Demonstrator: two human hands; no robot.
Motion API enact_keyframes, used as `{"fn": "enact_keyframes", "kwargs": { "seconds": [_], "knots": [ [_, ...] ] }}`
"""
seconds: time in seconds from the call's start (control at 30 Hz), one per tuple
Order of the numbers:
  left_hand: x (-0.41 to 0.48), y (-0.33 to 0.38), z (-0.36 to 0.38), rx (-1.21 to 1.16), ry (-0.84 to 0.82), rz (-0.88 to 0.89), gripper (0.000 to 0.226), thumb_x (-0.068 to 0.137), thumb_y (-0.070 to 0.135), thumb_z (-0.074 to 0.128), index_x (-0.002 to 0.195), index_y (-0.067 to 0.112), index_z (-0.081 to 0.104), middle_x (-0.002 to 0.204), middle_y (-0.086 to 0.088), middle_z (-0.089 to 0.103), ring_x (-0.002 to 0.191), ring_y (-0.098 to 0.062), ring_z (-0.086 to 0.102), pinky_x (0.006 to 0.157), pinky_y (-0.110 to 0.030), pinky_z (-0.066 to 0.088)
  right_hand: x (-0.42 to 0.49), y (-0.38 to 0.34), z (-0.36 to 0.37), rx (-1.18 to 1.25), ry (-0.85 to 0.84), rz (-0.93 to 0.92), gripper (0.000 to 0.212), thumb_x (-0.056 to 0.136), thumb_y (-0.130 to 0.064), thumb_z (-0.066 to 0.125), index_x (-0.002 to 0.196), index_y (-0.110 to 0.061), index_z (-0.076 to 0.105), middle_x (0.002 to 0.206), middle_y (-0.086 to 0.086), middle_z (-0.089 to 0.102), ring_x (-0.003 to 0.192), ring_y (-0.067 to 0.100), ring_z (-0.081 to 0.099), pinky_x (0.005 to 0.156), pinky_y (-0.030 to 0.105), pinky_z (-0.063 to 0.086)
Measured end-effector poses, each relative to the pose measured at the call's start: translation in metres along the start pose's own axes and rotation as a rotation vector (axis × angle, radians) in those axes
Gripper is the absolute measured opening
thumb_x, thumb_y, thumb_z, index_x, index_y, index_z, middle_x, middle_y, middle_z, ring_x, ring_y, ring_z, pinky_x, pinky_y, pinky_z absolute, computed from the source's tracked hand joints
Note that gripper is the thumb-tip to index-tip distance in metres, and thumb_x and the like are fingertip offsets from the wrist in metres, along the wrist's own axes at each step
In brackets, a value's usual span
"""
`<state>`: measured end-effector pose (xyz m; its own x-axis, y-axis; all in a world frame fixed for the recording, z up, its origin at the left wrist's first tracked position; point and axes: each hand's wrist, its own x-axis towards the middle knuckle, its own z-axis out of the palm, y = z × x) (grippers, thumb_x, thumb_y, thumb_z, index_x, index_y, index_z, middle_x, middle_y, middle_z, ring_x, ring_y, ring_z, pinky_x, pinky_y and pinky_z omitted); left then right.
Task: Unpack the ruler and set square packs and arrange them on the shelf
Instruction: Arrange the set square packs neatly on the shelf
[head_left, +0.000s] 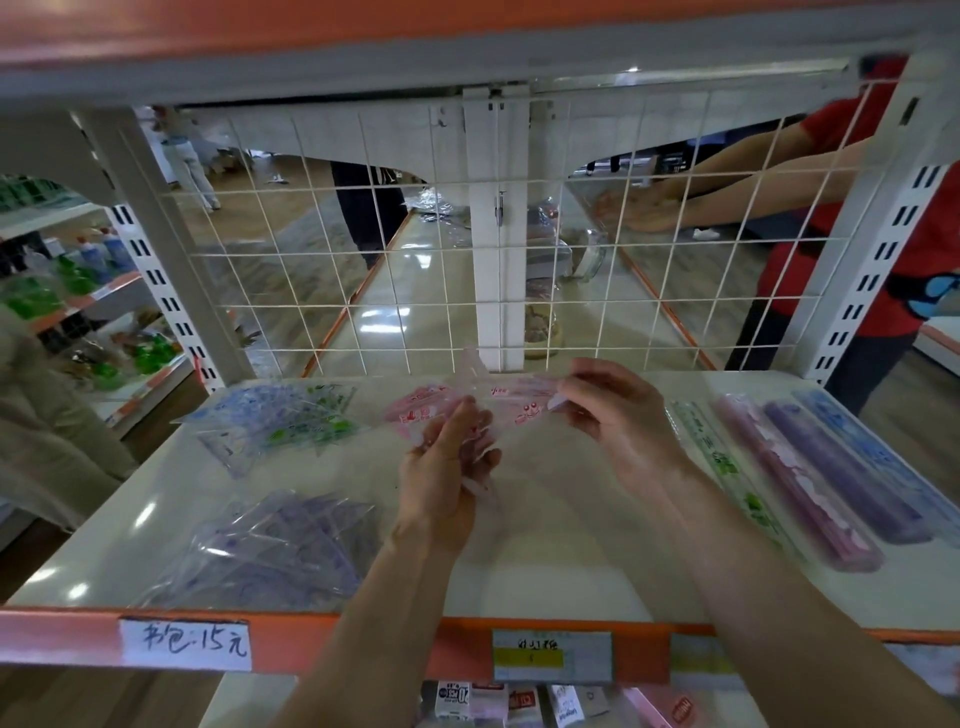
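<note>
Head view: the pink pack sits between both hands, at the rear of the shelf. Its long axis runs left to right, roughly parallel to the shelf's back edge. I cannot tell whether its left end rests on the board or is lifted clear.

Left hand: at the near-left end of the pink pack, fingers curled around loose clear wrapping that bunches below the pack. Right hand: at the right end of the pink pack, thumb and fingertips pinching the film there. Both hands are in contact and neither is spare. The right hand is level with the pack's axis, and the left hand comes at it from the near side.

Judgement: the wrapping has to come off along the long axis, so the hands would pull apart sideways. The pack is not yet placed.

Left of the pink pack and just beside it lie the blue-green set square packs, fanned flat. Nearer and further left lie the purple set square packs, also fanned. Right of the pink pack, beyond the right hand, the ruler packs lie side by side, long axes running front to back, crosswise to the pink pack.

Judgement: the open board lies on the near side of the pink pack, between the two groups.
</note>
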<state>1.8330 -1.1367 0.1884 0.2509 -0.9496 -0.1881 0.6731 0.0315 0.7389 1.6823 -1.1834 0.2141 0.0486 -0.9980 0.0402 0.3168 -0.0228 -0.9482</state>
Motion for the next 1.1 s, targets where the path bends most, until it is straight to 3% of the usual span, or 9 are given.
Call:
{"fn": "enact_keyframes", "kwargs": {
  "seconds": [0.1,0.2,0.3,0.47,0.6,0.8,1.1],
  "knots": [
    [0.003,0.001,0.0,-0.105,-0.009,-0.014,0.007,0.092,0.006,0.055,0.093,0.008,0.062,0.079,-0.009,0.06,0.051,-0.009,0.058,0.049,-0.02,0.05,0.004,-0.015,-0.011,-0.59,-0.202,-0.22,0.02,0.08,-0.003,0.073,0.085,-0.023,0.07,0.079,0.003,0.067,0.071,0.011,0.061,0.068,0.015,0.048],
    [0.006,0.0,0.001,-0.143,0.0,-0.02,0.007,0.092,0.005,0.055,0.092,0.007,0.062,0.079,-0.009,0.059,0.052,-0.01,0.057,0.05,-0.02,0.051,0.011,-0.022,-0.017,-0.995,-0.329,-0.358,0.024,0.08,-0.019,0.074,0.104,-0.022,0.072,0.091,-0.007,0.069,0.085,0.01,0.064,0.079,0.024,0.05],
    [0.008,-0.001,0.002,-0.14,0.007,-0.029,0.009,0.092,0.007,0.056,0.09,0.008,0.064,0.077,-0.008,0.062,0.061,-0.013,0.059,0.056,-0.022,0.055,0.017,-0.027,-0.016,-1.269,-0.337,-0.514,0.024,0.081,-0.026,0.072,0.104,-0.022,0.071,0.095,-0.006,0.066,0.089,0.014,0.062,0.079,0.032,0.049],
    [0.008,-0.002,0.002,-0.053,0.0,0.005,0.009,0.092,0.011,0.057,0.098,0.007,0.062,0.08,-0.007,0.06,0.064,-0.014,0.055,0.061,-0.025,0.055,0.026,-0.025,-0.017,-1.422,-0.37,-0.588,0.025,0.083,-0.033,0.071,0.106,-0.023,0.07,0.101,-0.005,0.062,0.097,0.014,0.055,0.079,0.028,0.043],
    [0.009,-0.004,0.004,-0.02,0.129,0.057,0.021,0.091,0.013,0.06,0.109,0.002,0.063,0.089,-0.01,0.064,0.076,-0.019,0.061,0.068,-0.031,0.055,0.039,-0.03,-0.022,-1.391,-0.283,-0.386,0.024,0.08,-0.037,0.073,0.096,-0.02,0.07,0.09,-0.009,0.057,0.086,0.011,0.056,0.069,0.023,0.037],
    [0.011,-0.005,0.002,-0.004,0.152,0.075,0.027,0.092,0.012,0.059,0.117,0.003,0.062,0.096,-0.011,0.062,0.08,-0.019,0.061,0.066,-0.029,0.057,0.068,-0.028,-0.029,-1.443,-0.223,-0.194,0.026,0.077,-0.027,0.074,0.101,-0.016,0.07,0.102,-0.001,0.067,0.098,0.019,0.062,0.084,0.029,0.049],
    [0.013,-0.006,0.001,0.01,0.124,0.065,0.03,0.091,0.012,0.059,0.119,0.0,0.061,0.084,-0.008,0.061,0.072,-0.017,0.06,0.064,-0.028,0.057,0.085,-0.02,-0.026,-1.543,-0.278,-0.037,0.027,0.08,-0.028,0.074,0.106,-0.02,0.07,0.114,0.0,0.066,0.105,0.018,0.061,0.091,0.03,0.049]
  ]
}}
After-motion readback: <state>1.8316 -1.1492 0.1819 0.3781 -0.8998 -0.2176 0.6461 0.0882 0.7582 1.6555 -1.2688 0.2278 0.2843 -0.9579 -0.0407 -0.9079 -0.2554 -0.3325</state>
